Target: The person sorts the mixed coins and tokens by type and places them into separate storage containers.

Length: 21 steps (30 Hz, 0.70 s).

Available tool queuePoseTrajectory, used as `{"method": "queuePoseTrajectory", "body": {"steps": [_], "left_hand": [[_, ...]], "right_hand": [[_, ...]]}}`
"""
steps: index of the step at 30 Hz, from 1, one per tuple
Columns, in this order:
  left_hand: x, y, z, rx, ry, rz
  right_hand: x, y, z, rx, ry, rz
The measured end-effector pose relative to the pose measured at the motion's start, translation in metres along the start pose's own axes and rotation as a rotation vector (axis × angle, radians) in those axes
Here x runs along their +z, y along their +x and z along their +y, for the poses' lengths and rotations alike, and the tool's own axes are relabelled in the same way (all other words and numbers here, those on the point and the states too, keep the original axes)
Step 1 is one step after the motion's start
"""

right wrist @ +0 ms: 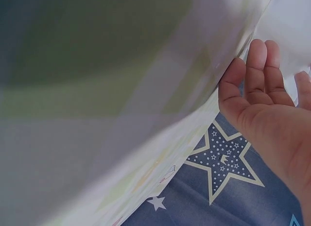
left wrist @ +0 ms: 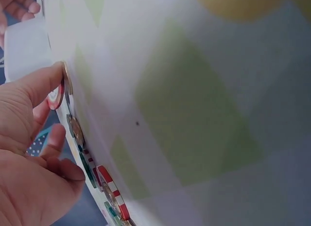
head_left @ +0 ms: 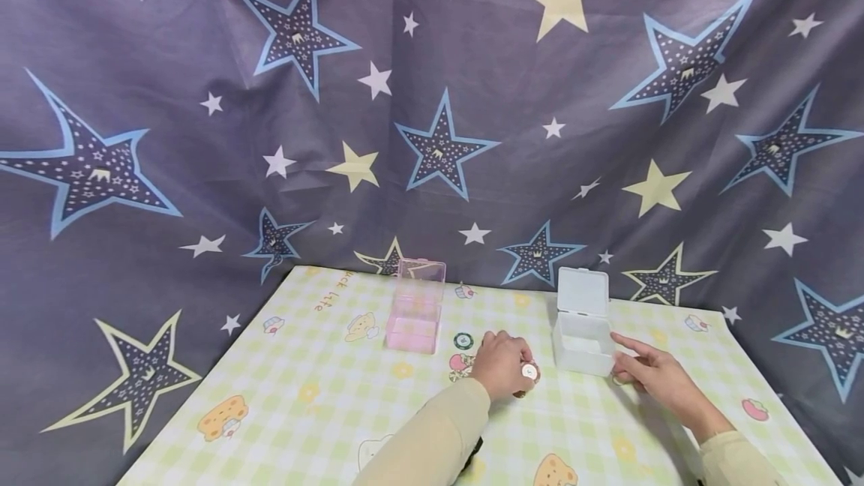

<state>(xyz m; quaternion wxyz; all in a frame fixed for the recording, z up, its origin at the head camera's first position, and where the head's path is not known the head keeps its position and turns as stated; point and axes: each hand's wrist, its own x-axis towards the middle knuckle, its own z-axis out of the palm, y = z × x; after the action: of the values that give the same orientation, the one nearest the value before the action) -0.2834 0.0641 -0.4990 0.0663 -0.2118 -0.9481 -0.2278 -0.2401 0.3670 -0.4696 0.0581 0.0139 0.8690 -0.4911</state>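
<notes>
My left hand [head_left: 502, 364] reaches down over the table with bent fingers, and its thumb and a finger pinch a red-and-white poker chip [left wrist: 57, 96]. A gold-coloured disc [left wrist: 67, 78] stands by the thumb tip. Below the hand in the left wrist view lie more chips, among them a red-and-white one [left wrist: 113, 191], and a green chip [head_left: 463, 340] lies to its left in the head view. My right hand [head_left: 653, 375] touches the right side of a white lidded box [head_left: 586, 361], its fingers loosely extended. The box's lid stands raised.
A clear pink box [head_left: 412, 334] with its lid up stands at the back left. The checked tablecloth [head_left: 283, 396] carries printed cartoon figures. Behind the table hangs a dark starry curtain [head_left: 364, 13].
</notes>
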Motion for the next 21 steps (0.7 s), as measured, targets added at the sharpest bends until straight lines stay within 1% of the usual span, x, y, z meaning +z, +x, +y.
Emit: {"method": "queuePoseTrajectory", "body": {"steps": [2,8,12,14,17,21], "left_hand": [[0.003,0.0,0.0,0.001,-0.011,0.0],[0.002,0.0,0.002,-0.03,-0.054,-0.056],[0.002,0.0,0.001,-0.033,-0.062,-0.049],[0.002,-0.001,0.0,-0.026,-0.083,-0.043],[-0.005,-0.004,0.002,-0.03,-0.165,-0.063],[-0.017,-0.01,0.005,-0.054,-0.316,-0.103]], "right_hand": [[0.0,0.0,0.0,0.003,0.003,0.001],[0.0,-0.002,-0.001,-0.001,0.012,-0.002],[-0.001,-0.002,-0.002,-0.006,0.006,-0.004],[-0.001,-0.001,-0.002,-0.003,0.004,-0.002],[-0.001,0.0,0.0,-0.007,-0.006,-0.005],[-0.001,-0.001,0.0,-0.006,-0.001,-0.003]]}}
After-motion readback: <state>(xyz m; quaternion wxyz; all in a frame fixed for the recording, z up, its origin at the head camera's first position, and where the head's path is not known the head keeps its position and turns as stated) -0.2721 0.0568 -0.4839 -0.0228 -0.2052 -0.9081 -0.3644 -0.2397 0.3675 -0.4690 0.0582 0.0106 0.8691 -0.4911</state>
